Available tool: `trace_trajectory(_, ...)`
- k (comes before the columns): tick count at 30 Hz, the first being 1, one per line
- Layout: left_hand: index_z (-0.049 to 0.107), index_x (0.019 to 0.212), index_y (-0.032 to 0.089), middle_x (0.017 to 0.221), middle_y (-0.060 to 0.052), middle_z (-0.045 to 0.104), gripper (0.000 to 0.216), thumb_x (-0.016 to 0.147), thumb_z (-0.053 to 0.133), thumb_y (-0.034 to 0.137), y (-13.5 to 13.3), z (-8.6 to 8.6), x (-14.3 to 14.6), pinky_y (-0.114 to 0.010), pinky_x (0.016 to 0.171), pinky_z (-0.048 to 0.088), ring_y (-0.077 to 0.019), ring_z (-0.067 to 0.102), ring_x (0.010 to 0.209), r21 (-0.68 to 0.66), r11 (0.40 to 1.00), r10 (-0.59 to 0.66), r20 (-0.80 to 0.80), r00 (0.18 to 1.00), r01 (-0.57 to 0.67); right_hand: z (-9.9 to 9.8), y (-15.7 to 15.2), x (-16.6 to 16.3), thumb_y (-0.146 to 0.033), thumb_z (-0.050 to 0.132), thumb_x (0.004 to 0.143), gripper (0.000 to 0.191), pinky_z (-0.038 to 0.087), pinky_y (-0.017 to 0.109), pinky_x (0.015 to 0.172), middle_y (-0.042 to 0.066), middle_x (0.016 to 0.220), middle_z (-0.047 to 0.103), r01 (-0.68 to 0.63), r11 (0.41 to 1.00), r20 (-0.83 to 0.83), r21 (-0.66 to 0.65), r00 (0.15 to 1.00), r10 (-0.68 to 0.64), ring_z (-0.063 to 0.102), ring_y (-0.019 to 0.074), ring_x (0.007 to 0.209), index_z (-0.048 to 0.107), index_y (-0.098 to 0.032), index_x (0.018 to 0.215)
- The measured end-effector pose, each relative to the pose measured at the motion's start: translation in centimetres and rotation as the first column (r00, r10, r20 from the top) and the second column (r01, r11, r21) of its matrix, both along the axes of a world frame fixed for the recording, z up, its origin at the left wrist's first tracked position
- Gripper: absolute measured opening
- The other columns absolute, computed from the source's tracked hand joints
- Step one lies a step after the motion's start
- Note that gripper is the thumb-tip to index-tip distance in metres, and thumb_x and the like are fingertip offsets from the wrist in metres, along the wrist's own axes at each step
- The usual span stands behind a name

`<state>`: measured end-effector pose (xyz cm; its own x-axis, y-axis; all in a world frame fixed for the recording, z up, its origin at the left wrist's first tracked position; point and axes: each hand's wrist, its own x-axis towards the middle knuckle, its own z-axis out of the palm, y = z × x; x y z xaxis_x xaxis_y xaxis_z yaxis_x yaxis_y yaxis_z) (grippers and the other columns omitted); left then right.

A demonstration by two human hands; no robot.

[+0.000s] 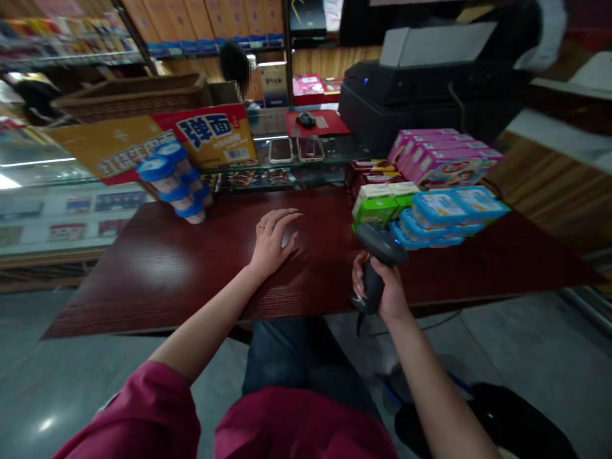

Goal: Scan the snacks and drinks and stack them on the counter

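My left hand (273, 241) rests on the dark red wooden table (215, 268), its fingers stretched out and nothing seen in them. My right hand (389, 287) is wrapped round the handle of a black barcode scanner (377, 255), held over the table's front edge. A small blue light glows on the scanner's head. Just beyond it lie stacked blue packs (440, 213), green packs (377, 209) and pink boxes (444, 159). Blue-lidded tubs (174, 178) stand stacked at the left, well beyond my left hand.
A glass counter (329, 169) with two phones and a mouse (306, 120) on a red mat stands behind the table. A yellow and red carton (220, 137) and a wicker basket (134, 92) are at left. Black machine (411, 95) stands back right. A person is beyond the counter.
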<state>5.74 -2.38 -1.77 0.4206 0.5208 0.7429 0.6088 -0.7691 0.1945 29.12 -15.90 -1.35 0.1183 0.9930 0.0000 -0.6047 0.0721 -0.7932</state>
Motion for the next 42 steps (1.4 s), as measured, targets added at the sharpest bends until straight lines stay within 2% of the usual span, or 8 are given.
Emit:
trace_trajectory(4, 0.058, 0.133, 0.020, 0.134, -0.013, 0.061, 0.042, 0.094, 0.066, 0.031, 1.2, -0.1, -9.6, -0.046, 0.118, 0.037, -0.0281, 0.053, 0.131, 0.024, 0.958, 0.275, 0.209, 0.938, -0.286, 0.2, 3.9, -4.8, -0.043, 0.075, 0.082, 0.027, 0.036, 0.018, 0.032, -0.003, 0.065, 0.056, -0.222, 0.971, 0.000, -0.087, 0.975, 0.223, 0.045, 0.0079, 0.042, 0.068, -0.017, 0.087)
trace_trajectory(8, 0.050, 0.138, 0.017, 0.141, -0.018, 0.052, 0.066, 0.083, 0.080, 0.040, 3.2, -0.5, -16.3, -0.048, 0.124, 0.033, -0.0315, 0.045, 0.140, -0.052, 0.824, 0.526, 0.442, 0.727, -0.564, 0.3, 7.1, -8.9, -0.046, 0.075, 0.080, 0.031, 0.036, 0.018, 0.031, -0.003, 0.061, 0.055, -0.382, 0.907, 0.046, -0.178, 0.917, 0.395, 0.043, 0.0080, 0.041, 0.069, -0.016, 0.086)
trace_trajectory(13, 0.038, 0.147, 0.016, 0.148, -0.020, 0.046, 0.092, 0.075, 0.088, 0.044, 7.5, -1.8, -20.4, -0.048, 0.125, 0.032, -0.0317, 0.042, 0.143, -0.211, 0.774, 0.598, 0.554, 0.579, -0.597, 0.4, 9.9, -12.5, -0.046, 0.075, 0.081, 0.031, 0.036, 0.017, 0.032, -0.003, 0.062, 0.054, -0.484, 0.847, 0.050, -0.219, 0.861, 0.505, 0.043, 0.0075, 0.042, 0.068, -0.016, 0.087)
trace_trajectory(17, 0.031, 0.152, 0.016, 0.151, -0.020, 0.043, 0.094, 0.081, 0.081, 0.054, 9.9, -1.2, -21.3, -0.046, 0.121, 0.038, -0.0306, 0.045, 0.142, -0.167, 0.849, 0.488, 0.613, 0.622, -0.501, 0.5, 11.7, -14.1, -0.046, 0.072, 0.083, 0.030, 0.036, 0.017, 0.033, -0.003, 0.063, 0.052, -0.550, 0.816, 0.006, -0.180, 0.829, 0.560, 0.041, 0.0077, 0.044, 0.068, -0.016, 0.088)
trace_trajectory(25, 0.020, 0.158, 0.029, 0.159, -0.015, 0.039, 0.097, 0.085, 0.075, 0.062, 12.9, 4.3, -21.4, -0.043, 0.116, 0.044, -0.0278, 0.050, 0.140, -0.042, 0.927, 0.301, 0.677, 0.671, -0.373, 0.3, 13.7, -14.0, -0.044, 0.070, 0.085, 0.030, 0.034, 0.014, 0.033, -0.001, 0.067, 0.051, -0.592, 0.792, -0.150, -0.148, 0.805, 0.573, 0.033, 0.0064, 0.046, 0.066, -0.015, 0.089)
trace_trajectory(30, 0.032, 0.152, 0.024, 0.151, -0.015, 0.049, 0.087, 0.086, 0.074, 0.060, 14.2, 3.8, -21.5, -0.042, 0.115, 0.045, -0.0273, 0.053, 0.136, -0.114, 0.936, 0.327, 0.633, 0.702, -0.333, 0.4, 14.4, -14.8, -0.043, 0.067, 0.086, 0.027, 0.034, 0.015, 0.033, 0.000, 0.069, 0.050, -0.558, 0.816, -0.175, -0.151, 0.827, 0.534, 0.031, 0.0076, 0.047, 0.065, -0.016, 0.089)
trace_trajectory(38, 0.034, 0.153, 0.025, 0.155, -0.013, 0.047, 0.077, 0.092, 0.067, 0.059, 12.1, 4.6, -21.4, -0.048, 0.126, 0.035, -0.0298, 0.043, 0.150, -0.054, 0.928, 0.319, 0.627, 0.711, -0.369, 0.7, 15.1, -15.9, -0.047, 0.066, 0.086, 0.028, 0.031, 0.019, 0.032, -0.001, 0.069, 0.047, -0.533, 0.833, -0.096, -0.152, 0.846, 0.524, 0.030, 0.0095, 0.047, 0.065, -0.019, 0.088)
trace_trajectory(42, 0.028, 0.156, 0.029, 0.162, -0.012, 0.039, 0.086, 0.089, 0.064, 0.069, 9.7, 5.3, -18.3, -0.048, 0.127, 0.034, -0.0312, 0.037, 0.154, -0.108, 0.973, 0.231, 0.564, 0.793, -0.206, 1.1, 14.0, -15.9, -0.049, 0.071, 0.083, 0.031, 0.032, 0.018, 0.034, -0.002, 0.067, 0.049, -0.533, 0.835, -0.064, -0.139, 0.846, 0.530, 0.035, 0.0085, 0.047, 0.064, -0.019, 0.087)
